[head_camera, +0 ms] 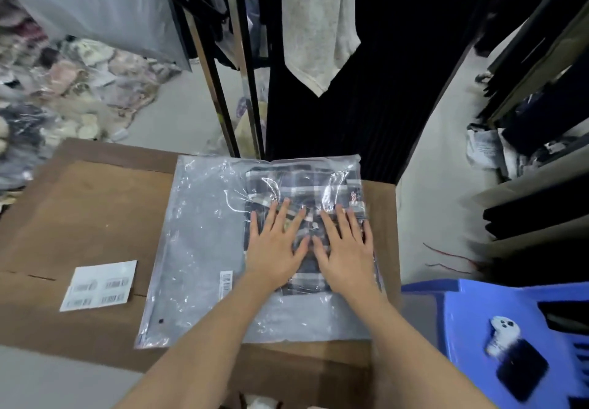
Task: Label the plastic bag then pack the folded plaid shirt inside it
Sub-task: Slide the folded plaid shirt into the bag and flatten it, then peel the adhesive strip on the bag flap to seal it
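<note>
A clear plastic bag [204, 243] lies flat on a brown cardboard surface [89, 211]. The folded plaid shirt [302, 185], dark with white and grey checks, sits inside the bag's right half. A barcode label [226, 283] is stuck on the bag just left of the shirt. My left hand [277, 243] and my right hand [344, 246] rest side by side, palms down with fingers spread, pressing on the bag over the shirt. Neither hand grips anything.
A white sheet of barcode stickers [99, 285] lies on the cardboard to the left. A blue plastic stool [471, 309] with a phone [516, 361] on it stands at the right. Hanging clothes and rack poles [229, 96] stand behind; bagged garments [63, 89] are piled on the floor at left.
</note>
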